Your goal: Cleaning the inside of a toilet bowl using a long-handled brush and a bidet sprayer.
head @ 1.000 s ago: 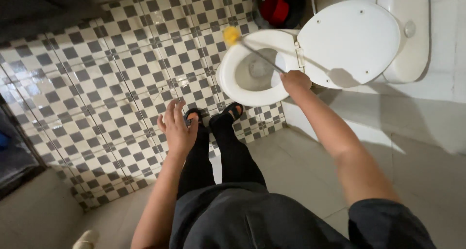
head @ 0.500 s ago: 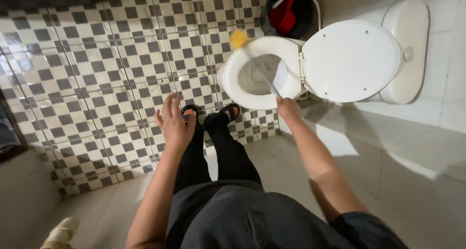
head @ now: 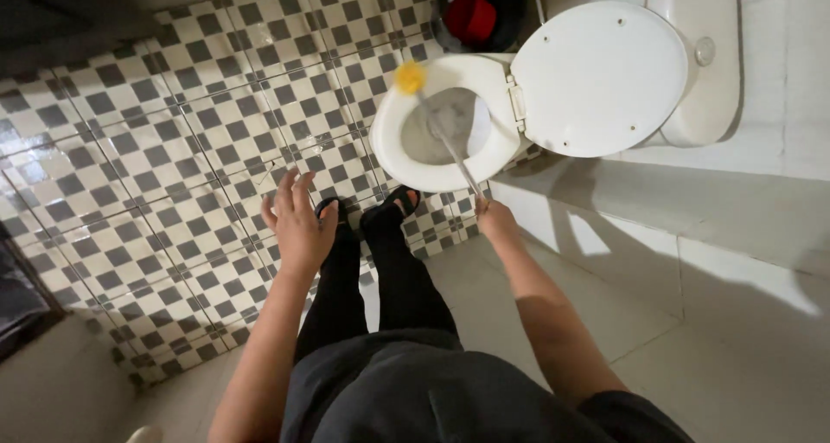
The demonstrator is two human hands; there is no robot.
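A small bathroom is showing from above: black-and-white checkered floor tiles (head: 173, 149) are running under the toilet and giving way to plain pale tiles (head: 692, 322) nearer the person, with a bright patch of light lying across the pale part. The white toilet (head: 406, 162) is standing with its lid (head: 601, 76) raised against the cistern (head: 713, 71), and a dark bucket (head: 484, 11) with something red inside is sitting just beside the bowl at the top of the view. The person, in dark trousers and black sandals (head: 393, 205), is standing close in front of the bowl. The right hand (head: 494, 220) is clenching the end of a toilet brush (head: 454, 149); its fingers are wrapped around the thin handle, which is slanting down into the bowl, while the yellow brush head (head: 409, 77) is sitting up at the far rim, touching or just above it; which of the two is hard to tell. The left hand (head: 298, 227) is hanging free over the checkered tiles, fingers spread and released, holding nothing. By the look of it the scrubbing step is in hand, with the head working the rim at the far side rather than the water below. Carrying on around the bowl would seem to call for a firm grip, a turn of the wrist, and steady pressure so the head is sweeping under the rim without flicking water onto the seat or the floor.
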